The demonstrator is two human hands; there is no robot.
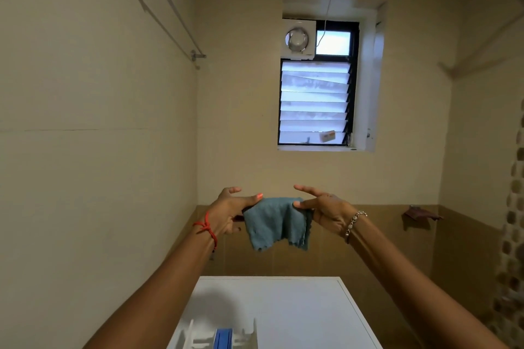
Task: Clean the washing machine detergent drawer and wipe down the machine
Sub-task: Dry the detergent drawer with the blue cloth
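Drawer (224,338) sits on machine (297,309); left hand (231,214) and right hand (326,211) pinch cloth (273,224).

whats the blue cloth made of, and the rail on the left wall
The cloth looks like soft fabric, maybe microfibre: matte blue-grey, hanging limp in folds with a frayed lower edge. The rail looks like metal, probably chromed or stainless: bright glints along the bar and its round wall mounts.
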